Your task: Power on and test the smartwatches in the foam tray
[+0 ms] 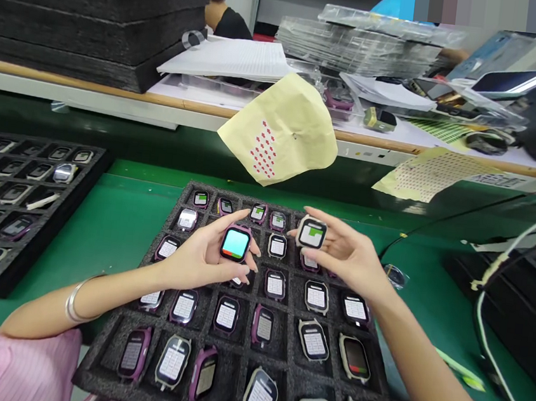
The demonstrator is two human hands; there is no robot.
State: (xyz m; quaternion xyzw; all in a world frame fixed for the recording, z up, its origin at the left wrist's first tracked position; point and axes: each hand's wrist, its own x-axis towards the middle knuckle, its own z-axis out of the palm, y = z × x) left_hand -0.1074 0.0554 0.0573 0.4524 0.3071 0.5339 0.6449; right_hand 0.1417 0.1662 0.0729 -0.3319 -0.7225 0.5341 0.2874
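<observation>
A purple smartwatch body (235,244) without a strap rests in my left hand (209,252), its fingers and thumb closed around the case. Its lit screen is cyan with a red and green strip at the bottom. My right hand (343,253) pinches a light-coloured smartwatch body (312,233) by its edges; that screen shows white with a green patch. Both hands are above a black foam tray (107,362) with square compartments. Purple and pale watches, such as this one (173,361), lie in them, many with lit screens. My hands cover some compartments.
To the left, a second foam tray (16,270) holds more watches on the green mat (127,211). A yellow sheet (280,131) hangs from the shelf edge ahead. Stacked black foam (77,14) stands on the shelf. White cables (481,312) run at the right. A person (227,14) is behind.
</observation>
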